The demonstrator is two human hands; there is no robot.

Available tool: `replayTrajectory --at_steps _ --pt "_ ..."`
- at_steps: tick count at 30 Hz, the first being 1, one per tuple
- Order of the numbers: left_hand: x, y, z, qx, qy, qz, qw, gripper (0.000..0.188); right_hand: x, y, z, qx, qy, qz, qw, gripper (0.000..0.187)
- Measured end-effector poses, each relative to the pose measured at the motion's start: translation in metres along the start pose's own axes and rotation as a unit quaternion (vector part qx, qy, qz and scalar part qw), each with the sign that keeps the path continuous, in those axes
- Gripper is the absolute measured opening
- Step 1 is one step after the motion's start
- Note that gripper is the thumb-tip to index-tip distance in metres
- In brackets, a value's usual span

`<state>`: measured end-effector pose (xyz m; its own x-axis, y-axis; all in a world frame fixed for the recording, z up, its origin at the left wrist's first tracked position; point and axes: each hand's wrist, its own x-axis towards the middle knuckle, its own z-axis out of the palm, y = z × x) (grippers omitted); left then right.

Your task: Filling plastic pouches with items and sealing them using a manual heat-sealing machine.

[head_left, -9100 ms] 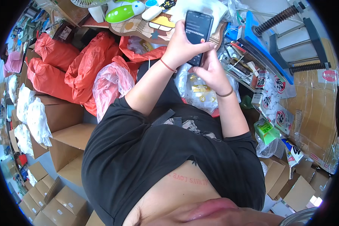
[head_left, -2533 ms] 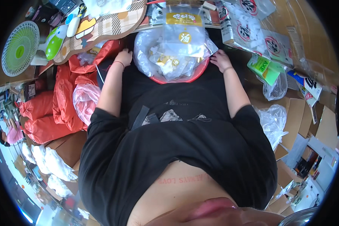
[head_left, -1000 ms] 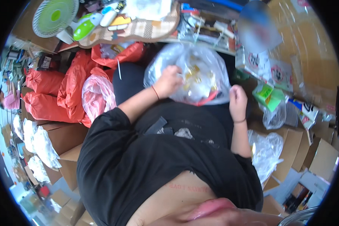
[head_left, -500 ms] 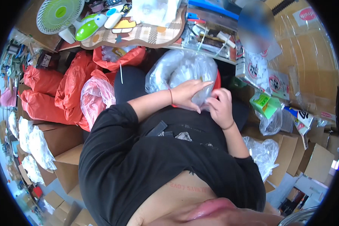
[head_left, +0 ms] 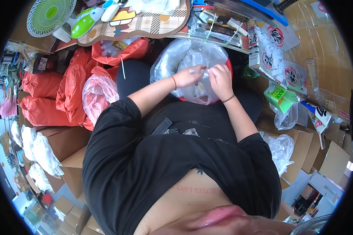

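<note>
Between my knees stands a red tub (head_left: pixel 230 67), most of it covered by a large clear plastic bag (head_left: pixel 166 64) that lines it and spills over its rim. White and clear contents show faintly inside the bag. Both my hands are raised over the bag's opening, close together. My left hand (head_left: pixel 189 75) has its fingers closed, thumb and fingertips turned toward the right. My right hand (head_left: pixel 221 81) is closed too, its fingertips pinched together. A small clear or whitish bit shows between the two sets of fingertips, too small to make out.
A table with a plaid mat (head_left: pixel 153 23) lies ahead, bearing a small fan (head_left: pixel 51 13) and a green-and-white device (head_left: pixel 86 25). Red bags (head_left: pixel 41 111) are piled at my left, beside a pink plastic bag (head_left: pixel 100 94). An open box of white pieces (head_left: pixel 268 55) stands at right. Cardboard boxes (head_left: pixel 64 145) flank me.
Both hands have moved up and away from my body, from the bag's near edge to over its opening. The bag's near side now lies more open, and the view has shifted slightly.
</note>
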<state>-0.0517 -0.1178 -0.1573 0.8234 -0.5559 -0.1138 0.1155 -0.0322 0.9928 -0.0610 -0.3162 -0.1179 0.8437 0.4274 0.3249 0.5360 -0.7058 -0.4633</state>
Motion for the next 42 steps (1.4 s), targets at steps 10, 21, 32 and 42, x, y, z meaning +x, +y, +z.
replayTrajectory --at_steps 10,21,32,42 --pt "0.0 -0.012 -0.022 -0.035 -0.007 -0.095 0.995 0.04 -0.001 -0.007 0.018 0.13 0.015 -0.059 0.99 0.014" --pt "-0.012 -0.007 -0.001 0.524 0.153 0.159 0.822 0.044 -0.01 0.031 0.047 0.491 -0.4 0.226 0.74 0.021" --pt "-0.014 -0.008 -0.004 0.569 -0.032 -0.016 0.822 0.018 -0.003 0.055 0.045 -0.041 -0.066 0.043 0.996 0.024" --pt "0.013 -0.028 -0.004 -0.093 0.047 -0.014 0.994 0.021 -0.012 0.038 0.047 0.067 0.009 0.006 0.998 0.022"
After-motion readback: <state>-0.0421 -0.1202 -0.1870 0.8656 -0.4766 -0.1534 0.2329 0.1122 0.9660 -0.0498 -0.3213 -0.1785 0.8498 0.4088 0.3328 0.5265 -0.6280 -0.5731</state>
